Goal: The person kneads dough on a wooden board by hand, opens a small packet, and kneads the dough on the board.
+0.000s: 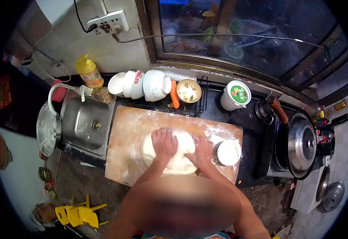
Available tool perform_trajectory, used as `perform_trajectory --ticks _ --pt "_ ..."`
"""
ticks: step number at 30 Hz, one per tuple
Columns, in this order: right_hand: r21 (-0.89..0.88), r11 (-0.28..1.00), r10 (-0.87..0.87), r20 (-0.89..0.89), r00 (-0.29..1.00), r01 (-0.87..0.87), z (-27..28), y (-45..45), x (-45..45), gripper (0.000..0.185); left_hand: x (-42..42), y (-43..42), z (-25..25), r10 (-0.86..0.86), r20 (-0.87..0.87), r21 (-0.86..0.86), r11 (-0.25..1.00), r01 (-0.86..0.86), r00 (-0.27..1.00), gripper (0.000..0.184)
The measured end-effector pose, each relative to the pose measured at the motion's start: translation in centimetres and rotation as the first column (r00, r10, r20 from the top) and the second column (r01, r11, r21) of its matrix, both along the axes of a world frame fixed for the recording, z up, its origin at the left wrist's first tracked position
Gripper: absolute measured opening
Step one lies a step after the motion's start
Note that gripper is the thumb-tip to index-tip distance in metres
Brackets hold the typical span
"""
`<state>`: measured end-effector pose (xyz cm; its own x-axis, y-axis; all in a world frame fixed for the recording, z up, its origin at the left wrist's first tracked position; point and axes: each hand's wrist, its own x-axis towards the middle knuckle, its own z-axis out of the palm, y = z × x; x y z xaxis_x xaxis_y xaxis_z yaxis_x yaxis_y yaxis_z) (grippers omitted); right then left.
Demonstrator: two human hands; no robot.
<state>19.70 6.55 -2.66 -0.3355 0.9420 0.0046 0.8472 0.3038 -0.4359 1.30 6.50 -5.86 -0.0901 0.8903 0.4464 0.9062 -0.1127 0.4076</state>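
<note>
A large, smooth lump of white dough (180, 161) lies on a floured wooden board (126, 127). My left hand (165, 142) presses onto the dough's upper left part, its fingers curled over the far side. Gripping the right edge is my right hand (201, 152), with some fingertips hard to make out. A fold runs through the dough between the two hands. Close to my right hand, a white bowl of flour (229, 152) stands on the board's right side, with loose flour scattered around it.
Left of the board is a steel sink (82, 119) with a large metal basin (48, 131) beside it. White bowls (156, 85), a bowl with light contents (189, 91) and a lidded white tub (236, 95) line the back. A lidded wok (302, 143) sits right.
</note>
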Motion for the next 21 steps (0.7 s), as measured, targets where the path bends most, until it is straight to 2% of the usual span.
perform_trajectory --ticks 1,5,8,10,11,12,14,17,18,20,21 --pt "0.02 0.999 -0.032 -0.001 0.999 0.032 -0.4 0.9 -0.3 0.086 -0.2 1.6 0.9 0.011 -0.018 0.046 0.999 -0.011 1.0 0.027" --pt "0.039 0.99 -0.132 -0.06 0.989 0.134 -1.3 3.5 -1.4 0.084 -0.9 6.2 0.2 0.075 -0.042 -0.112 0.991 -0.08 0.996 0.024" --pt "-0.036 0.991 -0.134 -0.158 0.978 0.13 0.0 3.0 -1.0 0.073 -0.7 5.5 0.8 -0.007 -0.098 -0.066 0.998 0.001 0.995 0.023" --pt "-0.042 0.996 -0.091 -0.192 0.977 0.084 2.3 0.9 -1.0 0.073 -0.6 2.5 5.0 -0.126 -0.11 -0.247 0.964 0.096 0.986 0.021" --pt "-0.134 0.991 -0.032 -0.146 0.989 0.012 4.7 -1.1 -0.4 0.072 -1.0 1.0 6.4 -0.196 -0.133 -0.319 0.937 0.145 0.972 0.021" --pt "0.015 1.0 0.007 -0.141 0.99 -0.005 4.4 -3.2 0.0 0.07 -1.2 -0.6 7.8 -0.261 -0.15 -0.39 0.902 0.186 0.954 0.021" --pt "0.301 0.952 0.089 -0.116 0.989 -0.051 2.5 -9.3 1.1 0.066 -1.3 -5.5 11.1 -0.352 -0.219 -0.426 0.873 0.236 0.91 0.021" --pt "0.256 0.955 0.204 -0.21 0.956 -0.147 3.6 -15.9 2.6 0.061 -0.4 -13.0 13.1 -0.42 -0.361 -0.444 0.863 0.242 0.833 0.02" --pt "0.144 0.965 0.245 -0.183 0.952 -0.22 3.6 -17.0 3.2 0.062 -0.1 -15.3 13.1 -0.43 -0.417 -0.44 0.866 0.237 0.801 0.02" --pt "-0.076 0.934 0.338 -0.136 0.931 -0.35 3.6 -17.8 4.4 0.064 0.2 -19.0 10.0 -0.399 -0.25 -0.571 0.797 0.198 0.882 0.017" --pt "-0.095 0.928 0.346 -0.136 0.928 -0.36 3.7 -18.2 4.8 0.073 0.7 -20.2 8.8 -0.352 -0.259 -0.55 0.819 0.162 0.9 0.014"
